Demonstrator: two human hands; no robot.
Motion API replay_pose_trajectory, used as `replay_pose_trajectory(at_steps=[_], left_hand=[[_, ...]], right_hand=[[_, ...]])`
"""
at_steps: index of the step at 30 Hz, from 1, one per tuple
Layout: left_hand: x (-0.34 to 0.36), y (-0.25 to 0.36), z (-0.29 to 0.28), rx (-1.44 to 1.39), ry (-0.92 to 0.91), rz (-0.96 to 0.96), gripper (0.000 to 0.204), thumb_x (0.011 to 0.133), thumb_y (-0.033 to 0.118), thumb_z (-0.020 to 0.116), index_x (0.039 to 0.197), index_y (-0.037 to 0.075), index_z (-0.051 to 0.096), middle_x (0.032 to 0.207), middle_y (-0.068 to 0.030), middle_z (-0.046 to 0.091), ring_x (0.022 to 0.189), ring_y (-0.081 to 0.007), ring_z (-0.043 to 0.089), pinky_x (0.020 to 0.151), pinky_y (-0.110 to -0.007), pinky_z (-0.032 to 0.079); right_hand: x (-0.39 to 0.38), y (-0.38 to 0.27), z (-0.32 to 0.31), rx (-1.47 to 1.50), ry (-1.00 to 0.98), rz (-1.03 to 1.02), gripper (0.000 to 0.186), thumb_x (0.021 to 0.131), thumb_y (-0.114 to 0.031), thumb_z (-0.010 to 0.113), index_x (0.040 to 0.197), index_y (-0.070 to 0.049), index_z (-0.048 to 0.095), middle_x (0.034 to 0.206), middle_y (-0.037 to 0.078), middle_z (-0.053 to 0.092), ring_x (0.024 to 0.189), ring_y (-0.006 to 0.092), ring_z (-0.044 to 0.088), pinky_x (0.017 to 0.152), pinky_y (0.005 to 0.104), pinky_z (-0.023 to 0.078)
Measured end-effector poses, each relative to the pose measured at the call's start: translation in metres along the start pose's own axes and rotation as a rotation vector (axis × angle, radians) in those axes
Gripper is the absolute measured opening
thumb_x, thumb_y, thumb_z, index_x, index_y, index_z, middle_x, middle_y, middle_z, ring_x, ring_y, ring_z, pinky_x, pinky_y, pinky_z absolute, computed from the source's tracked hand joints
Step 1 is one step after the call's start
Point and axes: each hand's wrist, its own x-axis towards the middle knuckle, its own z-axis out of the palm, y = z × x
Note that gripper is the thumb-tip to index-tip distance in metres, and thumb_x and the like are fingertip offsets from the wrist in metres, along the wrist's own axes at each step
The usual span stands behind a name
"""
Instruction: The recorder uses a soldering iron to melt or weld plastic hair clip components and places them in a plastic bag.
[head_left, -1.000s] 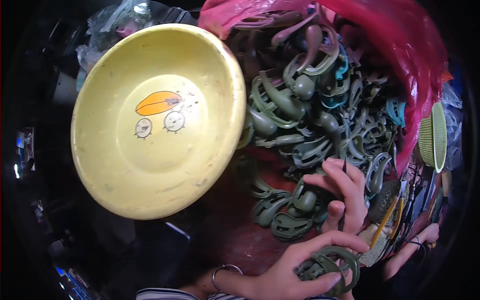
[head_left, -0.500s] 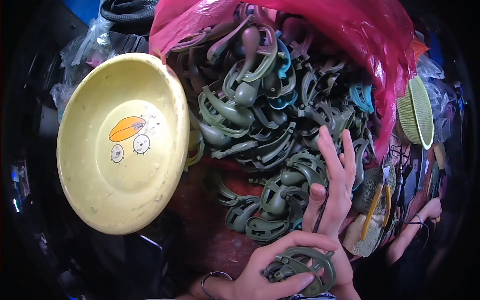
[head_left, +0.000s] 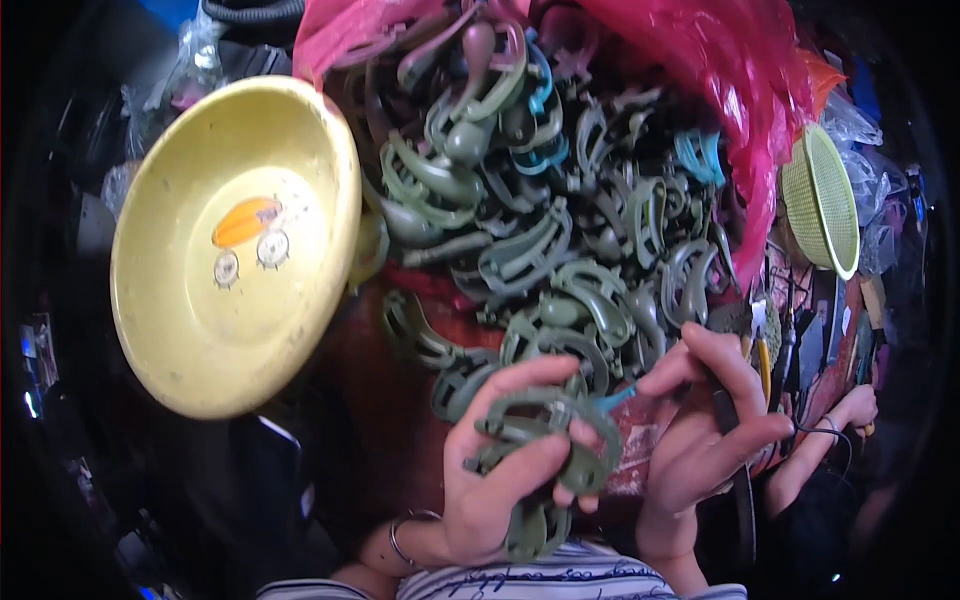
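Note:
My left hand (head_left: 505, 480) is closed round several curved olive-green plastic pieces (head_left: 590, 460) in the lower middle, with one hanging below its fingers. To its right, my right hand (head_left: 700, 450) has bent fingers around a slim dark tool (head_left: 724, 410), partly hidden; its index fingertip is near a small teal piece (head_left: 615, 398). Beyond both hands, a large heap of similar green pieces (head_left: 530, 245), mixed with a few teal ones, spills from a pink plastic bag (head_left: 760, 100) onto a dark red tabletop (head_left: 390, 370).
A yellow basin (head_left: 190, 320) with a cartoon face stands at left. A pale green basket (head_left: 820, 200) and clear bags (head_left: 870, 240) are at upper right. Yellow-handled pliers (head_left: 762, 365) and other tools lie at right, near another person's hand (head_left: 855, 410).
My left hand has risen with the green pieces. The fingers of my right hand, raised and straighter half a second ago, are now bent lower and further right. The view has shifted.

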Motion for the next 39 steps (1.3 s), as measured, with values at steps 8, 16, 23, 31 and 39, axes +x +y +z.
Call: replay_pose_trajectory(at_steps=[8, 16, 23, 31, 39], left_hand=[[0.001, -0.011, 0.009, 0.131, 0.055, 0.062, 0.042, 0.080, -0.004, 0.044, 0.121, -0.003, 0.035, 0.087, -0.0122, 0.056, 0.060, -0.0113, 0.051, 0.054, -0.025, 0.049], [0.000, -0.016, 0.014, 0.202, 0.102, 0.045, 0.047, 0.077, 0.003, 0.047, 0.122, 0.003, 0.034, 0.084, -0.0115, 0.052, 0.055, -0.0125, 0.047, 0.050, -0.031, 0.046], [0.001, -0.007, 0.010, 0.056, 0.064, -0.121, 0.048, 0.079, 0.003, 0.045, 0.125, 0.000, 0.030, 0.087, -0.0116, 0.053, 0.052, -0.0115, 0.045, 0.049, -0.031, 0.045], [0.000, -0.006, 0.011, -0.043, 0.049, -0.107, 0.047, 0.080, 0.002, 0.045, 0.124, -0.001, 0.030, 0.086, -0.0128, 0.053, 0.052, -0.0121, 0.044, 0.047, -0.030, 0.044], [-0.004, -0.002, 0.016, 0.218, -0.108, -0.114, 0.046, 0.080, 0.003, 0.048, 0.122, -0.005, 0.032, 0.084, -0.0109, 0.055, 0.058, -0.0117, 0.049, 0.049, -0.024, 0.043]], right_hand=[[-0.035, -0.016, -0.013, 0.120, 0.102, 0.035, 0.038, 0.090, -0.033, 0.042, 0.102, 0.002, 0.038, 0.061, 0.011, 0.061, 0.055, 0.0152, 0.058, 0.058, 0.0237, 0.045], [-0.045, -0.014, -0.010, 0.433, 0.067, -0.189, 0.021, 0.081, -0.016, 0.058, 0.082, 0.005, 0.058, 0.065, 0.015, 0.062, 0.050, 0.0213, 0.060, 0.043, 0.0286, 0.046], [-0.032, -0.013, -0.022, 0.309, -0.363, -0.208, 0.024, 0.066, -0.008, 0.071, 0.086, 0.002, 0.061, 0.067, 0.010, 0.063, 0.056, 0.0192, 0.061, 0.048, 0.0255, 0.045], [-0.034, -0.018, -0.014, 0.000, -0.204, -0.318, 0.033, 0.086, -0.039, 0.047, 0.084, -0.007, 0.051, 0.062, -0.003, 0.058, 0.049, 0.0119, 0.054, 0.047, 0.0287, 0.045], [-0.019, -0.025, 0.036, -0.407, -0.012, -0.741, 0.029, 0.087, -0.037, 0.042, 0.096, -0.010, 0.043, 0.073, -0.006, 0.054, 0.063, 0.0146, 0.054, 0.060, 0.0422, 0.042]])
